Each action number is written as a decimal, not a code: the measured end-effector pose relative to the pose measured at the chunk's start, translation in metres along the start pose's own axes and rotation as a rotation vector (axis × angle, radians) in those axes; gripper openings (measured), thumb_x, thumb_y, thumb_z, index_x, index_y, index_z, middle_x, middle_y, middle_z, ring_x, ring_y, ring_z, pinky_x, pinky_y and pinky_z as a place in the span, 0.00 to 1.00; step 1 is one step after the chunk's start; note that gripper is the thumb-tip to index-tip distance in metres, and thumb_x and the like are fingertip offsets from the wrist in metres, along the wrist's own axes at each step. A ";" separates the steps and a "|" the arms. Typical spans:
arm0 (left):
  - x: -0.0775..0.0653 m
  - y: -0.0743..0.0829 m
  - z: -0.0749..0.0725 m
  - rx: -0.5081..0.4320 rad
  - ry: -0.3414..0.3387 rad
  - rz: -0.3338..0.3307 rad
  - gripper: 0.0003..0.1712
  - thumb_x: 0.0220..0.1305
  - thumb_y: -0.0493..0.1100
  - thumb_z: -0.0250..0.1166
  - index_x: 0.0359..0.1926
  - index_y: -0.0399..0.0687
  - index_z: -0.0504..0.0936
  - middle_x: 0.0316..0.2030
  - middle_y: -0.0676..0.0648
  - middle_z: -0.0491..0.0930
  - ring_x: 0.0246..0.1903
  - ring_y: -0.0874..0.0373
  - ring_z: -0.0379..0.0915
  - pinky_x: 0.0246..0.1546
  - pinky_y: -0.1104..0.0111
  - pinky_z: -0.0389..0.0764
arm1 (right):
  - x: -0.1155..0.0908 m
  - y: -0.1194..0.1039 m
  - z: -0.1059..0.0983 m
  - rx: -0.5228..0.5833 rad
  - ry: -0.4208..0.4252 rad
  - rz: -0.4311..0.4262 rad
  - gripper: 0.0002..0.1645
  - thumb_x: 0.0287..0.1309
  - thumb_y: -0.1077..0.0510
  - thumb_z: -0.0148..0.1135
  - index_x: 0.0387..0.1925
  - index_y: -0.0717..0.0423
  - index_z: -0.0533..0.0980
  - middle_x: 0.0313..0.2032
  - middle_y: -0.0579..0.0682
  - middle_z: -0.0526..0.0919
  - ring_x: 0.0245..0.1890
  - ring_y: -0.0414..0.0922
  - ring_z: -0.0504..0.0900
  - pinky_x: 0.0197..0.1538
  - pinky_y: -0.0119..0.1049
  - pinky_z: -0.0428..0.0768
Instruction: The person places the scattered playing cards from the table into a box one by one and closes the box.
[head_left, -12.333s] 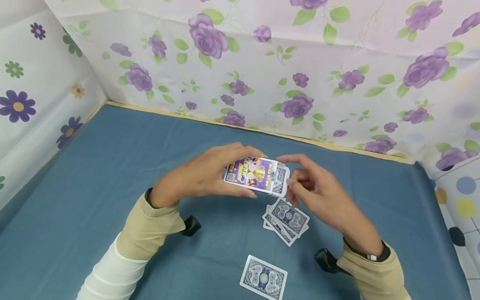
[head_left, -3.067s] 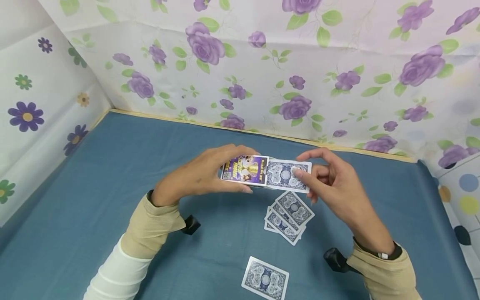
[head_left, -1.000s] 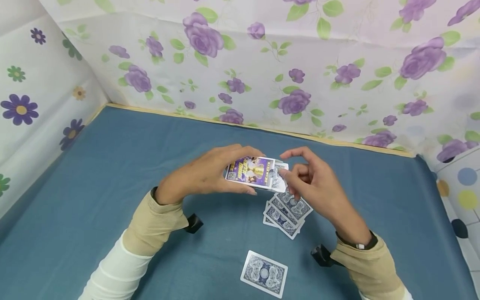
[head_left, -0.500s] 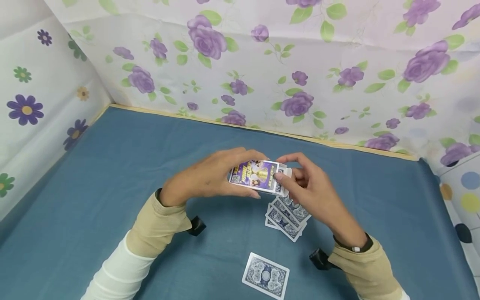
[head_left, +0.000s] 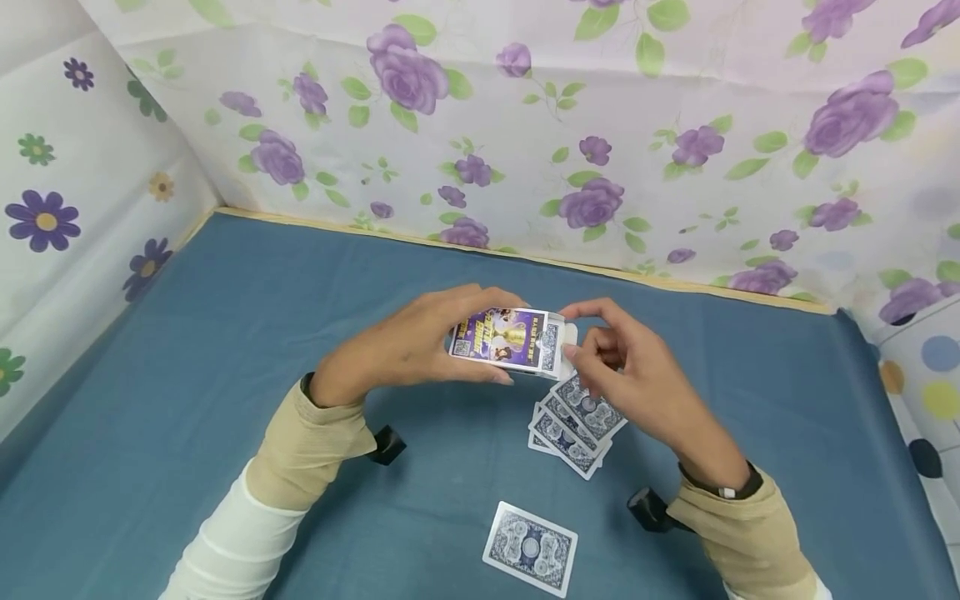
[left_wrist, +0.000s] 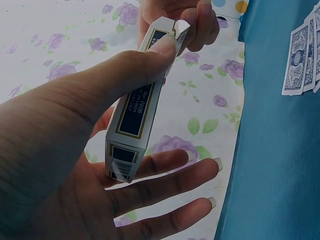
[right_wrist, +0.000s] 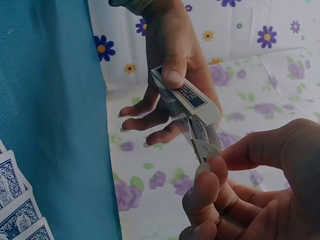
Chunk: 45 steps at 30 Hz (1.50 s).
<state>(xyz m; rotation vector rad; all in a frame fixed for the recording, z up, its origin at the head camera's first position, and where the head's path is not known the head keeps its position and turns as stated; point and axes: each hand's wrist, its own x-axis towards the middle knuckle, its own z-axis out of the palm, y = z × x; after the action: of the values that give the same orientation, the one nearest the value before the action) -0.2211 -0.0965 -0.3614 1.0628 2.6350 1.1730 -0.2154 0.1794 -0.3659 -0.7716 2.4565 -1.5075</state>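
Observation:
My left hand (head_left: pixel 408 342) holds a purple and white playing-card box (head_left: pixel 498 337) by its long edges, thumb on one side and fingers on the other. Its end is open toward the right, and the blue patterned back of a playing card (head_left: pixel 550 346) shows inside. With thumb and index finger, my right hand (head_left: pixel 630 367) pinches the white flap (right_wrist: pixel 204 149) at that end. In the left wrist view, the box's narrow side (left_wrist: pixel 131 112) and barcode end face the camera. Below the right hand, several playing cards (head_left: pixel 562 442) lie face down in a fanned pile.
A single face-down playing card (head_left: pixel 530 548) lies nearer the front, apart from the pile. Blue cloth (head_left: pixel 300 275) covers the table. Flowered sheets (head_left: pixel 480 108) rise behind it and at the left. A black camera mount (head_left: pixel 651 510) juts from each wrist.
About three seconds ago a card stuck far out of the box; now it sits inside. Since 12 seconds ago the fanned pile has grown. Lately the right thumb has moved from the cards to the flap.

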 end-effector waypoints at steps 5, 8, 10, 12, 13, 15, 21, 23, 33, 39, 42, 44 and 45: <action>-0.001 0.001 0.000 0.005 -0.004 0.006 0.38 0.54 0.61 0.71 0.65 0.64 0.71 0.40 0.60 0.73 0.33 0.65 0.70 0.33 0.67 0.75 | 0.000 0.001 0.002 -0.017 -0.005 0.017 0.21 0.68 0.54 0.58 0.61 0.45 0.70 0.19 0.50 0.72 0.16 0.45 0.73 0.22 0.38 0.73; 0.000 0.001 0.001 0.008 -0.009 0.007 0.38 0.54 0.61 0.71 0.66 0.65 0.71 0.40 0.60 0.73 0.33 0.65 0.69 0.33 0.67 0.75 | 0.000 0.001 0.004 -0.018 -0.008 0.021 0.21 0.68 0.53 0.58 0.61 0.46 0.70 0.19 0.51 0.72 0.16 0.46 0.74 0.21 0.38 0.73; 0.001 0.002 0.001 0.012 -0.009 0.009 0.38 0.54 0.62 0.71 0.65 0.64 0.71 0.40 0.60 0.73 0.33 0.65 0.69 0.32 0.67 0.75 | 0.001 0.001 0.005 -0.014 -0.010 0.030 0.21 0.68 0.52 0.59 0.60 0.45 0.70 0.20 0.52 0.73 0.16 0.46 0.74 0.21 0.38 0.74; 0.001 0.004 0.001 0.020 -0.008 0.009 0.38 0.54 0.61 0.71 0.65 0.64 0.72 0.39 0.59 0.73 0.33 0.65 0.69 0.32 0.67 0.75 | 0.002 0.001 0.008 -0.012 -0.012 0.045 0.21 0.67 0.50 0.60 0.60 0.44 0.70 0.20 0.52 0.75 0.17 0.47 0.75 0.21 0.38 0.74; 0.001 0.004 0.001 0.027 -0.007 0.009 0.37 0.54 0.61 0.71 0.65 0.65 0.72 0.39 0.60 0.72 0.32 0.65 0.69 0.31 0.68 0.75 | 0.002 0.001 0.009 -0.016 -0.013 0.056 0.21 0.67 0.48 0.60 0.59 0.44 0.71 0.20 0.52 0.75 0.17 0.47 0.75 0.21 0.38 0.74; 0.001 0.006 0.002 0.038 -0.006 0.008 0.37 0.54 0.61 0.71 0.64 0.65 0.72 0.38 0.60 0.72 0.32 0.66 0.68 0.31 0.69 0.74 | 0.003 0.002 0.011 -0.022 -0.013 0.077 0.22 0.66 0.46 0.60 0.59 0.43 0.71 0.19 0.52 0.76 0.17 0.49 0.76 0.21 0.38 0.74; 0.000 0.005 0.002 0.045 -0.009 -0.003 0.37 0.54 0.61 0.72 0.65 0.64 0.72 0.38 0.58 0.73 0.32 0.65 0.68 0.31 0.68 0.74 | 0.004 0.002 0.013 -0.014 -0.017 0.082 0.22 0.66 0.46 0.60 0.59 0.43 0.71 0.19 0.54 0.76 0.18 0.53 0.76 0.21 0.39 0.74; -0.001 0.004 0.002 0.044 -0.012 -0.006 0.38 0.54 0.62 0.71 0.65 0.64 0.72 0.38 0.58 0.73 0.32 0.65 0.68 0.31 0.68 0.74 | 0.005 0.003 0.011 0.006 -0.022 0.067 0.22 0.67 0.48 0.59 0.60 0.46 0.71 0.19 0.54 0.75 0.18 0.52 0.75 0.21 0.39 0.75; -0.001 0.003 0.000 0.028 -0.009 -0.013 0.38 0.54 0.62 0.71 0.65 0.64 0.72 0.39 0.59 0.73 0.33 0.65 0.69 0.32 0.67 0.74 | 0.003 0.003 -0.009 0.041 -0.002 0.034 0.21 0.69 0.49 0.56 0.61 0.47 0.71 0.20 0.55 0.73 0.19 0.51 0.75 0.25 0.41 0.77; -0.001 0.003 -0.002 0.033 -0.011 -0.013 0.38 0.53 0.61 0.72 0.66 0.64 0.72 0.39 0.58 0.73 0.33 0.64 0.69 0.33 0.67 0.74 | 0.002 0.004 -0.015 0.011 -0.003 0.064 0.19 0.71 0.46 0.53 0.58 0.46 0.73 0.21 0.55 0.74 0.20 0.50 0.75 0.27 0.41 0.77; 0.000 0.002 -0.002 0.045 -0.020 -0.017 0.39 0.53 0.62 0.72 0.66 0.64 0.71 0.39 0.59 0.72 0.33 0.65 0.69 0.33 0.67 0.74 | 0.001 0.007 -0.019 -0.080 -0.022 0.100 0.19 0.70 0.43 0.53 0.55 0.46 0.75 0.21 0.52 0.75 0.21 0.48 0.76 0.28 0.41 0.76; 0.001 0.002 -0.002 0.044 -0.024 -0.017 0.39 0.53 0.62 0.72 0.66 0.64 0.71 0.39 0.59 0.72 0.33 0.65 0.69 0.33 0.67 0.74 | 0.000 0.011 -0.023 -0.166 -0.074 0.128 0.20 0.69 0.41 0.53 0.53 0.45 0.76 0.21 0.49 0.77 0.21 0.46 0.77 0.28 0.40 0.75; 0.001 0.002 -0.003 0.042 -0.023 -0.016 0.39 0.53 0.61 0.72 0.66 0.63 0.71 0.39 0.59 0.72 0.33 0.64 0.69 0.33 0.67 0.74 | 0.000 0.014 -0.025 -0.219 -0.109 0.135 0.21 0.68 0.39 0.54 0.53 0.45 0.76 0.22 0.48 0.77 0.21 0.45 0.77 0.27 0.40 0.75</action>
<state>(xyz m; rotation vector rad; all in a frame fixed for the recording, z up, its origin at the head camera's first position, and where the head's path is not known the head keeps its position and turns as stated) -0.2218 -0.0964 -0.3581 1.0534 2.6569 1.0998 -0.2300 0.2036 -0.3660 -0.6864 2.5616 -1.1334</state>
